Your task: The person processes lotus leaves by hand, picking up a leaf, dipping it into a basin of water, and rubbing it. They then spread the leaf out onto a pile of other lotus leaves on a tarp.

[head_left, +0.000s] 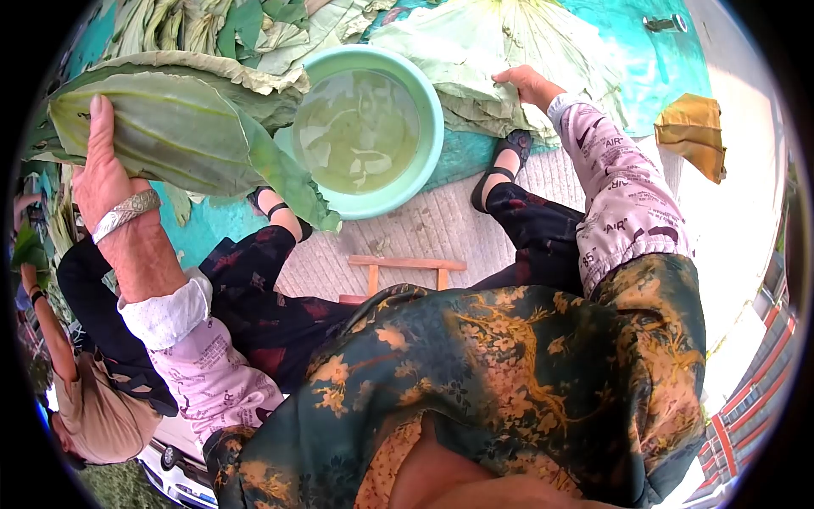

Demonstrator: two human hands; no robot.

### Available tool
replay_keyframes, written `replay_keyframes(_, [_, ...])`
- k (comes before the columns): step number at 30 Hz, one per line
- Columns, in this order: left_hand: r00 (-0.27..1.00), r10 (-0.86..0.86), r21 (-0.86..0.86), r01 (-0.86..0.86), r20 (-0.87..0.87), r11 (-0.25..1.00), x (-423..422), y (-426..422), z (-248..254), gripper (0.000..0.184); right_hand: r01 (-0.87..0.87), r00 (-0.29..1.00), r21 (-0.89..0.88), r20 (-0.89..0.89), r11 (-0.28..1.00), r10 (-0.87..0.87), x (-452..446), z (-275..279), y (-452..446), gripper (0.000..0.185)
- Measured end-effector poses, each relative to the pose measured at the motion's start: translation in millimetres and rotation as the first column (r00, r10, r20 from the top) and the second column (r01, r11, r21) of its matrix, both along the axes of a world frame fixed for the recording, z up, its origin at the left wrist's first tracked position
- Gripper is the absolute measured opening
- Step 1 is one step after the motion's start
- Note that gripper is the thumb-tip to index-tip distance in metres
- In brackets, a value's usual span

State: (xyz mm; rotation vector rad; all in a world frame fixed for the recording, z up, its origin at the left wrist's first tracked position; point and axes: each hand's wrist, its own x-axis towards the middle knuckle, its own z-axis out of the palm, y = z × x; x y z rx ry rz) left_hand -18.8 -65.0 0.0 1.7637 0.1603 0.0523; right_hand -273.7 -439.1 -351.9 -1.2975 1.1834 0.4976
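Note:
On the left, my left hand (pixel 106 161) is closed around a folded bundle of large green leaves (pixel 170 127), which look like lotus leaves. The thumb lies on top, and the leaf tips hang over the near rim of a light green plastic basin (pixel 434 127). Cloudy, yellowish-green water (pixel 360 136) fills much of the basin. My right hand (pixel 531 86) is at the near edge of a wide stack of pale lotus leaves (pixel 543 42) to the right of the basin. Its fingers look closed on the edge of a leaf, with some fingertips hidden.
A teal sheet (pixel 670 76) lies under the leaves, with more leaves (pixel 170 25) piled at the back left. A metal cylinder (pixel 666 24) and a brown folded piece (pixel 691 136) lie at right. A small wooden stool (pixel 407 264) stands between my legs. Another person (pixel 102 407) sits at left.

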Motion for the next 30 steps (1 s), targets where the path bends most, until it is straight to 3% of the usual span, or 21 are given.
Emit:
replay_keyframes(2, [1.0,-0.008,-0.004,0.008,0.003,1.0,1,0,-1,0.045,-0.388,0.899,-0.25,-0.312,0.887,0.306,13,6,5,0.043])
replay_keyframes(3, [1.0,-0.012,-0.006,0.012,0.005,1.0,2,1,-1,0.045,-0.436,0.879,-0.269,-0.333,0.859,0.342,12,0,4,0.047])
replay_keyframes(5, [0.999,0.023,0.006,-0.023,0.024,1.0,-2,-3,1,0.045,-0.603,0.797,-0.496,-0.39,0.624,0.46,15,20,8,0.045])
replay_keyframes(7, [0.999,0.019,0.009,-0.02,0.026,1.0,-3,-2,1,0.045,-0.633,0.755,-0.673,-0.428,0.382,0.496,13,41,12,0.041])
replay_keyframes(10, [0.999,-0.028,0.005,0.028,0.023,1.0,-3,1,2,0.044,-0.597,0.737,-0.768,-0.409,0.232,0.538,19,58,15,0.04])
replay_keyframes(15, [0.999,-0.03,0.008,0.03,0.024,1.0,-4,-4,3,0.044,-0.605,0.774,-0.686,-0.388,0.404,0.5,20,40,17,0.034])
replay_keyframes(18, [0.999,-0.01,0.017,0.009,0.031,1.0,-7,0,7,0.045,-0.638,0.745,-0.656,-0.396,0.403,0.537,17,24,7,0.029])
replay_keyframes(21, [0.999,0.021,0.114,-0.026,0.046,0.993,-6,2,5,0.044,-0.612,0.743,-0.712,-0.369,0.343,0.559,20,47,21,0.023])
replay_keyframes(25, [0.999,0.03,0.079,-0.031,0.012,0.996,-6,-5,5,0.046,-0.478,0.665,-0.867,-0.252,0.142,0.703,22,49,42,0.015])
replay_keyframes(27, [1.0,0.017,0.092,-0.018,0.012,0.996,-4,-3,5,0.045,-0.504,0.628,-0.861,-0.31,0.071,0.714,25,44,37,0.013])
replay_keyframes(30, [0.92,-0.34,0.476,0.213,0.197,0.853,8,29,-8,0.042,-0.458,0.536,-0.888,-0.244,0.035,0.808,29,49,41,0.01])
